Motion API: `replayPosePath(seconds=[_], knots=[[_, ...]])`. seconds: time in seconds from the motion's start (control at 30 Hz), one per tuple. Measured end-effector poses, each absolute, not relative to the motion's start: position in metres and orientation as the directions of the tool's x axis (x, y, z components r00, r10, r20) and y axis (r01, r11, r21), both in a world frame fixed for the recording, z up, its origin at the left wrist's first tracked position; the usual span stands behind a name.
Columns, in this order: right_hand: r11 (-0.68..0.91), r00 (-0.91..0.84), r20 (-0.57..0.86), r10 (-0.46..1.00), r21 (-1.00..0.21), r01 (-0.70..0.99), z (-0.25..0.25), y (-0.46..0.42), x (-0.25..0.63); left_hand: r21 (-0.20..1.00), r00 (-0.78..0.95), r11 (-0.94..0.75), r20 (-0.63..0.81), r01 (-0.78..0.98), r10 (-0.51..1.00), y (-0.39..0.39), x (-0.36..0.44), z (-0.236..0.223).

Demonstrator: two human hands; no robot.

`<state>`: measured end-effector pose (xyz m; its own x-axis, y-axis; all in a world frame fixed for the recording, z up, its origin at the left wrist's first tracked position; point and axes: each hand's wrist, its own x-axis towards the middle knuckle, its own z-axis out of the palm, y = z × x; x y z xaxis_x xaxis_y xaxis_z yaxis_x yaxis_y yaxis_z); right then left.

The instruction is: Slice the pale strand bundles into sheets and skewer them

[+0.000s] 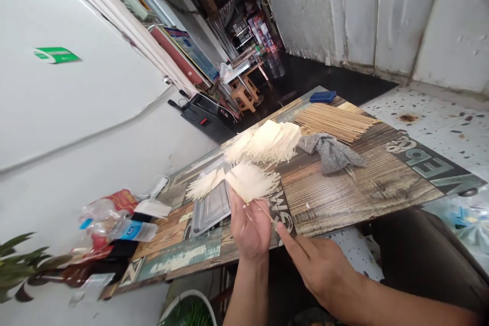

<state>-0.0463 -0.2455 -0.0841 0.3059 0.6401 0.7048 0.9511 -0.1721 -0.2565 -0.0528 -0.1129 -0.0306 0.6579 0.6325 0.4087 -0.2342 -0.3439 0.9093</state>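
Observation:
My left hand (250, 229) is closed around the base of a flat, fanned bunch of enoki mushrooms (254, 179), its palm turned up. Between the fingers of my right hand (324, 265) is a thin bamboo skewer (267, 212), its far end at the base of that bunch. A smaller enoki portion (206, 183) rests on a clear plastic tray (210, 216) left of my left hand. Just beyond lies a heap of flattened enoki bunches (267, 137). Many loose bamboo skewers (336, 121) lie farther back on the patterned table (324, 201).
A crumpled grey cloth (332, 155) lies right of the enoki heap. At the far edge sits a blue box (323, 97). Plastic bottles (135, 230) and wrappers crowd the left end. A black speaker (208, 114) stands beyond the table, and a bucket of greens (191, 310) below it.

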Motion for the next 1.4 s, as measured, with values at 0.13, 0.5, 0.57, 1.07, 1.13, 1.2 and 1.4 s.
replayPosePath(seconds=[0.13,0.5,0.57,1.07,1.13,1.2,1.4], knots=[[-0.200,0.325,0.693,0.643,-0.257,0.945,-0.091,-0.247,-0.047,0.900,0.662,-0.375,0.422,-0.222,0.619,-0.112,-0.054,-0.034],[-0.489,0.484,0.556,0.676,-0.154,0.859,-0.092,-0.312,-0.009,0.934,0.777,-0.257,0.352,-0.250,0.522,-0.150,-0.008,-0.031],[-0.517,0.494,0.495,0.714,-0.103,0.850,-0.094,-0.317,-0.006,0.970,0.842,-0.192,0.228,-0.151,0.488,-0.145,-0.010,-0.040],[-0.508,0.487,0.207,0.849,0.062,0.859,-0.097,-0.319,-0.003,0.240,0.984,-0.971,0.167,0.020,0.061,-0.094,-0.081,-0.092],[-0.495,0.477,0.182,0.860,0.070,0.866,-0.099,-0.315,-0.003,0.131,0.993,-0.991,0.121,-0.032,-0.016,-0.098,-0.075,-0.098],[-0.477,0.463,0.160,0.872,0.058,0.877,-0.103,-0.315,-0.002,0.088,0.994,-0.995,0.105,-0.042,-0.033,-0.100,-0.073,-0.100],[-0.411,0.405,0.128,0.905,0.023,0.911,-0.104,-0.320,0.006,0.055,0.996,-0.998,0.087,-0.035,-0.030,-0.101,-0.077,-0.100]])
